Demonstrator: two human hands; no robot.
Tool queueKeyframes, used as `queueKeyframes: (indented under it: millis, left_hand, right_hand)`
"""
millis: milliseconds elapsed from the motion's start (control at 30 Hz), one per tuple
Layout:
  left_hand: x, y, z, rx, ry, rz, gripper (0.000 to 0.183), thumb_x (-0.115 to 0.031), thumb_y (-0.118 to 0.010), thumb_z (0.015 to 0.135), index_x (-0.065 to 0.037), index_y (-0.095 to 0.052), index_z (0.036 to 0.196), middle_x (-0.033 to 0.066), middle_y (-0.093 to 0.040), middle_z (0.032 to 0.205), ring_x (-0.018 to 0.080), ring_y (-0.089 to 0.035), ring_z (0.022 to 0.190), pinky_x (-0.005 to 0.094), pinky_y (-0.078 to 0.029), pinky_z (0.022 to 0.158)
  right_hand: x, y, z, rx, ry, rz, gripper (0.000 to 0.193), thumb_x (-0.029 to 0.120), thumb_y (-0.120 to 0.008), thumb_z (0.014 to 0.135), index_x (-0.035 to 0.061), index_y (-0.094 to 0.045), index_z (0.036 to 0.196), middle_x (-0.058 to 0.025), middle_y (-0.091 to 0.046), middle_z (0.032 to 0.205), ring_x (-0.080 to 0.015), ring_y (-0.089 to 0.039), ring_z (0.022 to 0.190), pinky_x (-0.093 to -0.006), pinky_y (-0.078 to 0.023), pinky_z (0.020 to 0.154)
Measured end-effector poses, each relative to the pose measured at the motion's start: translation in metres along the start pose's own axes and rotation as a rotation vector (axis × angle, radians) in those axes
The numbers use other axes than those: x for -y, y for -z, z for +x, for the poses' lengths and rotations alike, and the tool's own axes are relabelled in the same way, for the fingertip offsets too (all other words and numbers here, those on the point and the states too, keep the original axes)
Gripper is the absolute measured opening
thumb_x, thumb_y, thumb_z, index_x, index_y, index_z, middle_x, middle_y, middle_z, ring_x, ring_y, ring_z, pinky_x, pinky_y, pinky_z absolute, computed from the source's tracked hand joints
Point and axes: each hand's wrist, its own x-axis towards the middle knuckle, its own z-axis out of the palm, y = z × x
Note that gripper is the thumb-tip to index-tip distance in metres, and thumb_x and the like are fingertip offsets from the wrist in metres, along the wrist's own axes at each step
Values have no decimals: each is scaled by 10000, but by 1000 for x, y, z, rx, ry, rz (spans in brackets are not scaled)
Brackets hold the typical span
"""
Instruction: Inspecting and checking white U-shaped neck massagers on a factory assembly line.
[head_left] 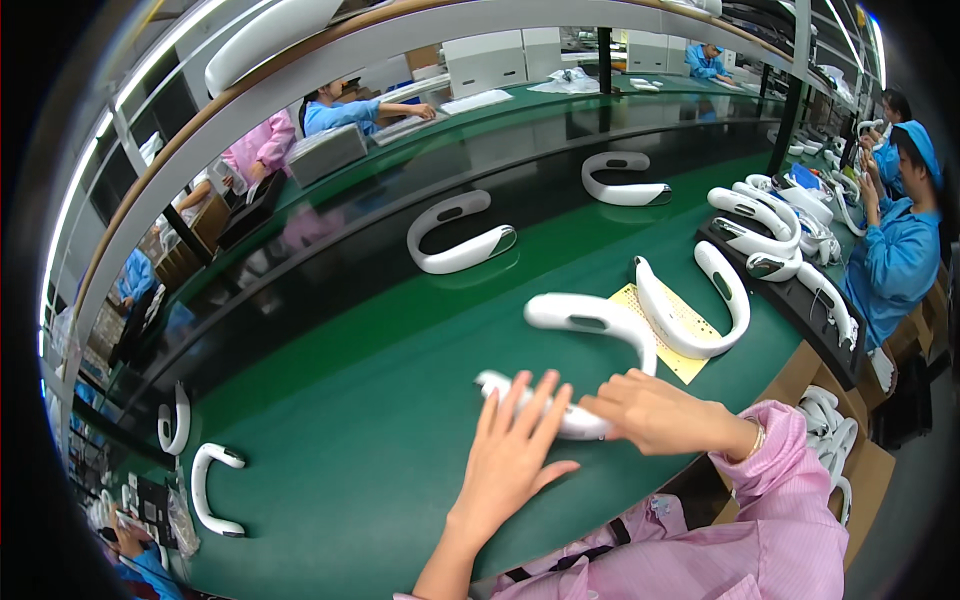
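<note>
A white U-shaped neck fan (555, 310) lies on the green work table in front of me, its bend toward the right. My left hand (510, 465) rests on its near arm with the fingers spread. My right hand (660, 412) is curled closed around the fan near its bend; the fingertips are partly hidden. Just beyond, a second white neck fan (692, 343) lies partly over a yellow sheet (690, 372) marked with rows of small dots.
Two neck fans (440, 262) (625, 193) lie on the dark belt strip (350, 240) beyond. Another neck fan (200, 490) lies at left. A black tray (790, 300) with several fans stands at right, above a cardboard box (865, 480). Co-workers in blue sit at right (900, 250).
</note>
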Motion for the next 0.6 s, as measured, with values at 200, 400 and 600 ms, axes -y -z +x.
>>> queueKeyframes:
  millis: [200, 400, 600]
  left_hand:
    - [0, 32, -23, -24, 91, -408, 632, -409, -779, 649, -14, -547, 1084, 87, -670, 847, 205, -665, 686, 301, -522, 612]
    - [-1, 42, -62, -446, 494, -1363, 642, -419, -623, 832, 112, -430, 1137, 173, -601, 784, 219, -626, 627, 345, -534, 646]
    - [3, 27, -71, -506, 622, -1705, 481, -301, -344, 928, 96, -409, 1191, 184, -570, 765, 254, -613, 619, 385, -532, 664]
  right_hand:
    - [18, 8, 6, -346, 210, 522, 671, 202, -788, 681, 50, -442, 1236, -151, -490, 1226, -305, -414, 1201, -434, -313, 1024]
    - [-5, -59, 26, -555, -19, 1192, 848, 416, -735, 736, 12, -289, 1334, -156, -367, 1323, -251, -401, 1226, -395, -313, 1032]
    - [11, -86, 31, -479, -329, 1493, 599, 422, -535, 894, -12, -350, 1264, -62, -554, 804, -142, -570, 656, -279, -486, 587]
